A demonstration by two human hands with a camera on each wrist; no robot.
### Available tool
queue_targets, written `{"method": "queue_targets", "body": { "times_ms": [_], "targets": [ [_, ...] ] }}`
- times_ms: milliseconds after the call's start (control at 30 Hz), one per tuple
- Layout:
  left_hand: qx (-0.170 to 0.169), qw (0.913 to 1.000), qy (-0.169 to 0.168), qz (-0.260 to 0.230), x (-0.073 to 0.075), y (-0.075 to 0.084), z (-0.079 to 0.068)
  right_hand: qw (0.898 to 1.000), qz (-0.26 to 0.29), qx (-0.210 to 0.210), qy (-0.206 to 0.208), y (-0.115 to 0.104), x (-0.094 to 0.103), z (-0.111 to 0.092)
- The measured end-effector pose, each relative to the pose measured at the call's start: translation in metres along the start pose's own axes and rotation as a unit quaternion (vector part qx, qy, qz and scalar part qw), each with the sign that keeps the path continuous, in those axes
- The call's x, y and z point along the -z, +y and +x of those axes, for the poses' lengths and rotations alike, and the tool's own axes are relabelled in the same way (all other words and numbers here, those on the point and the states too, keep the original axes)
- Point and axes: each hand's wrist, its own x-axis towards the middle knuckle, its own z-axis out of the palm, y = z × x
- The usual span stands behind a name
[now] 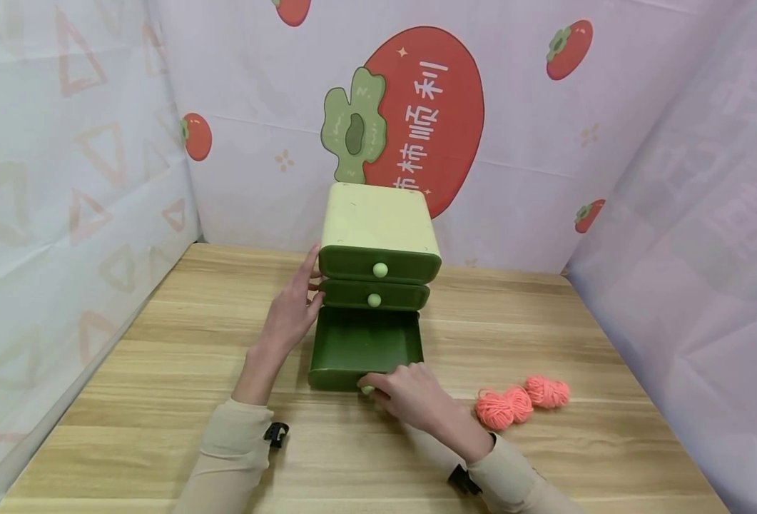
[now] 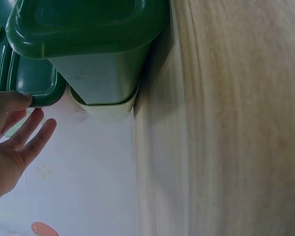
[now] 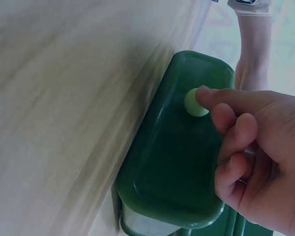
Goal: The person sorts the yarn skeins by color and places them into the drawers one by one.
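A small cabinet (image 1: 381, 218) with a pale yellow top and three dark green drawers stands on the table. Its bottom drawer (image 1: 368, 343) is pulled out, showing the green inside; the two drawers above are in, each with a round light green knob. My right hand (image 1: 413, 396) is at the bottom drawer's front, thumb and bent forefinger at its knob (image 3: 195, 103), the other fingers curled. Against the cabinet's left side rests my left hand (image 1: 291, 310). In the left wrist view its thumb touches the corner of the middle drawer (image 2: 37, 81), with the other fingers spread.
Pink-orange yarn bundles (image 1: 503, 407) lie on the wooden table (image 1: 211, 335), right of my right hand. Behind the cabinet hangs a white backdrop (image 1: 256, 193) printed with red fruit. Cloth walls also close off the left and right sides.
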Motion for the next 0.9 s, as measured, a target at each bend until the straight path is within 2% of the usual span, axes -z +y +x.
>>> {"method": "queue_targets", "body": {
  "times_ms": [267,433,533,633,733,900],
  "targets": [
    [0.001,0.9999,-0.014,-0.006,0.001,0.001,0.0,0.999,0.035,0.004,0.038,0.006,0.012,-0.009],
    [0.002,1.0,-0.008,-0.001,0.002,0.0,-0.001,0.996,0.027,-0.001,0.084,0.016,0.021,-0.018],
    [0.001,1.0,-0.006,0.0,0.002,0.0,-0.001,0.995,0.041,-0.016,0.092,0.025,0.028,-0.025],
    [0.001,1.0,-0.004,0.003,0.002,0.0,-0.001,0.994,0.059,-0.047,0.075,0.036,0.034,-0.032],
    [0.0,1.0,-0.003,0.005,0.002,0.0,-0.001,0.993,0.071,-0.089,0.036,0.048,0.04,-0.042],
    [-0.002,1.0,-0.006,0.006,0.001,-0.001,0.0,0.981,0.076,-0.175,-0.036,0.067,0.049,-0.063]
  ]
}}
